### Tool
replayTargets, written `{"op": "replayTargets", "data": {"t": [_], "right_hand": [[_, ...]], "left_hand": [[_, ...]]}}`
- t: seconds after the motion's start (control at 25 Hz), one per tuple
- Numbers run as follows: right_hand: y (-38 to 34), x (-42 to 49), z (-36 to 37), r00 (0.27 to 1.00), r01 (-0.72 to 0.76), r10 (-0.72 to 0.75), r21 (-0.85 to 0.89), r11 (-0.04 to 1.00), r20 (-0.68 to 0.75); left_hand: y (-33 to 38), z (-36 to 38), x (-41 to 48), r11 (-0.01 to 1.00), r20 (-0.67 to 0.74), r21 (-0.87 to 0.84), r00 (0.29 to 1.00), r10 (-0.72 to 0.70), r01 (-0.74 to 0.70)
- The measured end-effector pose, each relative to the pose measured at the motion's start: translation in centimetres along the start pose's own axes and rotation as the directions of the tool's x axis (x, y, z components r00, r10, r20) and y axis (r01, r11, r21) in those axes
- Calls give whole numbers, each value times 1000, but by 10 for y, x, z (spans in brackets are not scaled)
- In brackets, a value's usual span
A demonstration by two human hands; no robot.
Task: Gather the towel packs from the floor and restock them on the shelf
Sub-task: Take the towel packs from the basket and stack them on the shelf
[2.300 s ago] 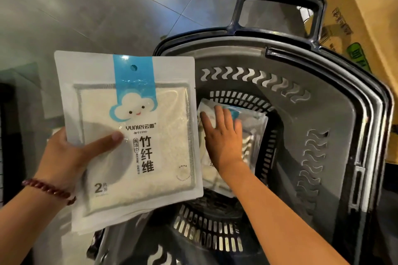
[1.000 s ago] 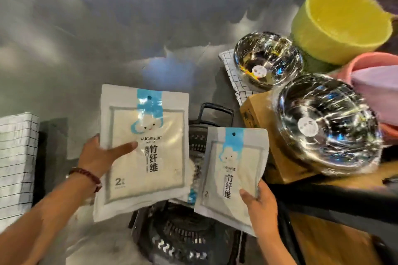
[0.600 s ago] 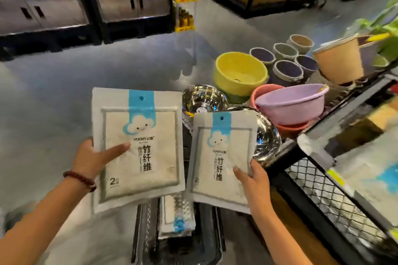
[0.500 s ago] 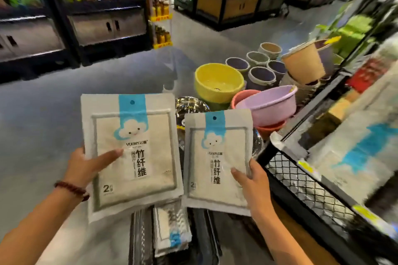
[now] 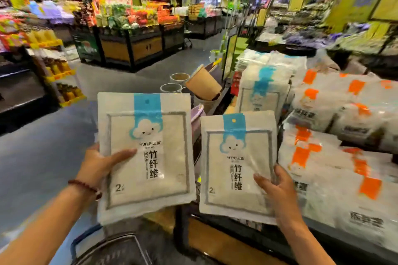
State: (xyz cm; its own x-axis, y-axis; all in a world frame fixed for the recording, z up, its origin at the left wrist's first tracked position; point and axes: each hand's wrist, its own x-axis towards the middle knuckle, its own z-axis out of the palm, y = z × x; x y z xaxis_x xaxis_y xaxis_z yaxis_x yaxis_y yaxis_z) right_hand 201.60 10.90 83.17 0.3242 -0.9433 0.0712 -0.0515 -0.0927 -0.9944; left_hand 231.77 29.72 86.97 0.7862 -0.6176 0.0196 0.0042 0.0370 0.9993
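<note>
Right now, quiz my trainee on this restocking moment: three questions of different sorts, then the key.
1. True or false: the left hand and the right hand both grip blue-banded towel packs.
2. Which band colour marks the shelf packs nearest the right hand? A blue, B orange, C green.
3. Fill in: the matching shelf stack stands ____ the right hand's pack.

Key: 1 true. 2 B. 3 beyond.
</note>
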Motion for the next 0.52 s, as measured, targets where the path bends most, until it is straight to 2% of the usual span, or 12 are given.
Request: {"op": "replayTargets", "data": {"t": [0.12, 0.24, 0.32, 0.52], "right_hand": [[13, 36, -57, 991, -10, 6, -32, 999, -133], [26, 64, -94, 979, -18, 3, -70, 997, -206], [36, 76, -106, 970, -38, 14, -94, 995, -242], [64, 92, -118, 927, -135, 64, -169, 976, -369]], "left_hand": [[-9, 92, 22, 999, 99, -50, 995, -10, 15], [-26, 160, 40, 998, 164, -56, 986, -24, 34], [-40, 189, 52, 998, 198, -45, 980, -23, 33], [-90, 240, 99, 992, 232, 28, 964, -127, 124]]}}
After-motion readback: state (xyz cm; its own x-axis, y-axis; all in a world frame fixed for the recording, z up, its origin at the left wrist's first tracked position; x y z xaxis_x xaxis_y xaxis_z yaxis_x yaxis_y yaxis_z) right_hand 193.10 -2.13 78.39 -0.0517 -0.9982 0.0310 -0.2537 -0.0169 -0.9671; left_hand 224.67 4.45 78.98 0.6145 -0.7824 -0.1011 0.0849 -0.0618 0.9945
